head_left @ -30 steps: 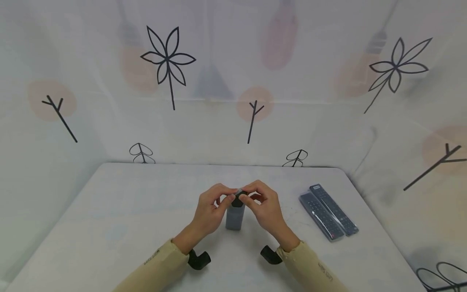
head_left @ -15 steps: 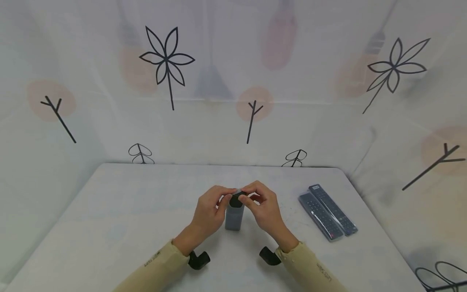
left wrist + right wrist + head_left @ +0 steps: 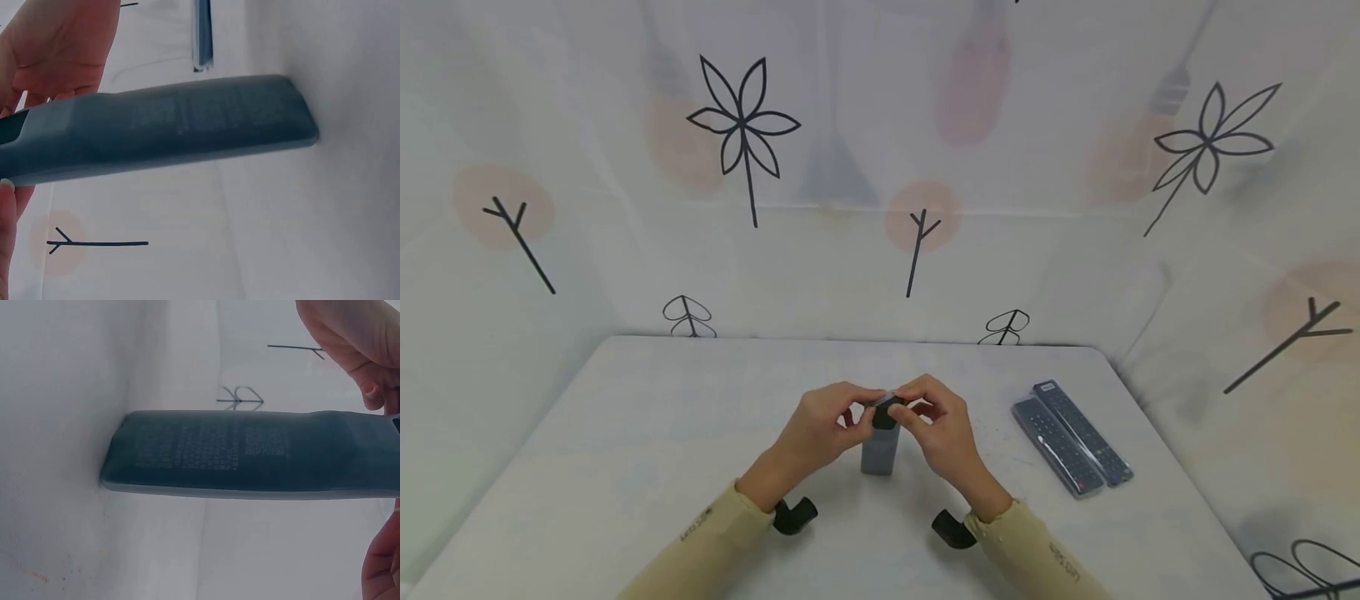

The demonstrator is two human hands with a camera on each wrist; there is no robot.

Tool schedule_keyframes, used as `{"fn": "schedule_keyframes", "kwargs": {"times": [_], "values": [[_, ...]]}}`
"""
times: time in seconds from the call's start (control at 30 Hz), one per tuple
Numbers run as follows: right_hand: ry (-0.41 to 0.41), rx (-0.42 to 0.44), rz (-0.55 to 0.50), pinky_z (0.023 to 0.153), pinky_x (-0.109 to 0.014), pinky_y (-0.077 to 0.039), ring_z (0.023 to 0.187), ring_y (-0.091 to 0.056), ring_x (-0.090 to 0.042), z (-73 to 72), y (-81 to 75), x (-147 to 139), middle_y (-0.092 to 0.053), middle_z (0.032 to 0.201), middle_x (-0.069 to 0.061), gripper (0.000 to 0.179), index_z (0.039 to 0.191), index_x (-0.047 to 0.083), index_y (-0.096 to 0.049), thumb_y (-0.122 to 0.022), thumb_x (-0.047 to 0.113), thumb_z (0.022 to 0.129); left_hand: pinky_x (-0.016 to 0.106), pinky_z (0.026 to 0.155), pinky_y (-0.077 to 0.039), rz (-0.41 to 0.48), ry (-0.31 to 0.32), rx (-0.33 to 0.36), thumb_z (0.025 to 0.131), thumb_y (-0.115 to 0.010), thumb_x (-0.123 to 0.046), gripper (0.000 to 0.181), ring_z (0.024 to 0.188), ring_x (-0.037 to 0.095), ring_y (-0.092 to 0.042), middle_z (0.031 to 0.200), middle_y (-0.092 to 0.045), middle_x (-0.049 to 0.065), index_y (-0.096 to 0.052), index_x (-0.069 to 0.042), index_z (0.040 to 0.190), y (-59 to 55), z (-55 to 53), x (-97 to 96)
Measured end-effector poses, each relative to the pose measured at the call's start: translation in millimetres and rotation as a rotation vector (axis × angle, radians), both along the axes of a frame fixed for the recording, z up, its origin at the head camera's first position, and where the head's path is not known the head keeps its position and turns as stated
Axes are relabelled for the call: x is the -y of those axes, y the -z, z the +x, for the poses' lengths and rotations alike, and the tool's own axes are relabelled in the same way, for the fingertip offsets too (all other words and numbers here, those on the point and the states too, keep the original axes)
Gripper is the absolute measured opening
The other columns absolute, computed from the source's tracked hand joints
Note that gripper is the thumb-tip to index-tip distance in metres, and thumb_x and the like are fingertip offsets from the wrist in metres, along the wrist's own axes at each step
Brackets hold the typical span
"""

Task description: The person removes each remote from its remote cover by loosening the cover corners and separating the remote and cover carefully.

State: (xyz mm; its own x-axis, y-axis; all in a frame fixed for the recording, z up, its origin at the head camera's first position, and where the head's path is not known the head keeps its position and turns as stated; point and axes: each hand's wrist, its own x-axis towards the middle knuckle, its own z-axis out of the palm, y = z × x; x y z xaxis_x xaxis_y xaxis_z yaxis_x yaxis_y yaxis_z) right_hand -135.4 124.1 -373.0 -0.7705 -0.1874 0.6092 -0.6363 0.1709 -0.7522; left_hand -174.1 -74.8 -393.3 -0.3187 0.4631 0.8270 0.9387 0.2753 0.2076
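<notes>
A grey-blue remote control (image 3: 878, 454) stands on its end on the white table, its printed back facing me. Near its upper end is a dark recess (image 3: 886, 414), whose inside I cannot make out. My left hand (image 3: 820, 425) pinches the left side of that end between thumb and index finger. On the other side my right hand (image 3: 943, 425) holds the same end, thumb across the near face and index finger over the top. Both wrist views show the long back of the remote control (image 3: 175, 128) with its lower end against the table.
Two more remote controls, one in clear wrap (image 3: 1060, 446) and one beside it (image 3: 1084, 432), lie to the right on the table (image 3: 700, 400). Black wrist-camera mounts (image 3: 953, 529) hang below my sleeves. A patterned cloth (image 3: 835, 250) rises behind the table.
My left wrist and forearm have shifted a little to the left, and the left thumb has moved slightly along the upper end. The right hand keeps its hold; the remote control still stands upright.
</notes>
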Motion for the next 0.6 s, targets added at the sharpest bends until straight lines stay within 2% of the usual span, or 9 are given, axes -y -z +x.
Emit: {"fn": "schedule_keyframes", "kwargs": {"times": [0.07,0.23,0.33,0.4,0.47,0.6], "values": [[-0.002,-0.006,-0.002,0.069,-0.034,-0.055,0.089,-0.061,-0.012,0.1,0.4,-0.5,-0.065,0.093,-0.014,0.018,0.098,-0.002,-0.065,-0.069,-0.014,0.084,0.013,0.060,-0.050,-0.027,-0.011,-0.036,0.083,-0.065,0.002,0.023,0.067,0.013,-0.063,0.091,-0.073,0.009,-0.071,0.002,0.105,-2.4,-0.9,0.1],[-0.007,-0.011,-0.007,0.069,-0.034,-0.054,0.090,-0.061,-0.012,0.2,0.8,-0.4,-0.065,0.093,-0.014,0.018,0.098,-0.002,-0.065,-0.069,-0.014,0.084,0.015,0.058,-0.050,-0.075,-0.097,-0.148,0.091,-0.050,-0.008,0.025,0.064,0.013,-0.062,0.086,-0.072,0.009,-0.071,0.002,0.101,-5.0,-0.5,-1.4],[-0.008,-0.015,-0.005,0.069,-0.034,-0.054,0.090,-0.061,-0.012,0.0,1.6,-0.5,-0.065,0.093,-0.013,0.019,0.098,-0.002,-0.065,-0.069,-0.014,0.084,0.018,0.059,-0.052,-0.067,-0.120,-0.175,0.092,-0.046,-0.008,0.027,0.064,0.014,-0.064,0.086,-0.072,0.010,-0.070,0.003,0.100,-4.2,0.4,-2.2],[-0.007,-0.016,-0.005,0.069,-0.034,-0.054,0.090,-0.061,-0.012,-0.3,2.2,-0.6,-0.065,0.093,-0.013,0.019,0.098,-0.002,-0.065,-0.069,-0.014,0.084,0.018,0.059,-0.052,-0.053,-0.127,-0.153,0.091,-0.049,-0.006,0.025,0.063,0.013,-0.063,0.086,-0.072,0.010,-0.070,0.003,0.101,-2.7,1.0,-2.5],[-0.004,-0.017,-0.006,0.069,-0.035,-0.054,0.090,-0.061,-0.012,-0.6,2.7,-0.7,-0.065,0.093,-0.013,0.019,0.098,-0.002,-0.065,-0.069,-0.014,0.084,0.017,0.058,-0.051,-0.029,-0.125,-0.103,0.087,-0.054,-0.001,0.023,0.061,0.014,-0.061,0.087,-0.073,0.010,-0.071,0.003,0.102,-0.5,1.8,-2.9],[-0.007,-0.020,-0.012,0.069,-0.034,-0.055,0.089,-0.061,-0.012,-0.5,3.1,-1.0,-0.064,0.092,-0.013,0.019,0.098,-0.003,-0.065,-0.070,-0.015,0.083,0.015,0.056,-0.049,0.069,-0.093,0.068,0.082,-0.062,0.008,0.026,0.062,0.011,-0.059,0.089,-0.074,0.008,-0.073,0.002,0.104,4.4,4.8,-4.8]]}}
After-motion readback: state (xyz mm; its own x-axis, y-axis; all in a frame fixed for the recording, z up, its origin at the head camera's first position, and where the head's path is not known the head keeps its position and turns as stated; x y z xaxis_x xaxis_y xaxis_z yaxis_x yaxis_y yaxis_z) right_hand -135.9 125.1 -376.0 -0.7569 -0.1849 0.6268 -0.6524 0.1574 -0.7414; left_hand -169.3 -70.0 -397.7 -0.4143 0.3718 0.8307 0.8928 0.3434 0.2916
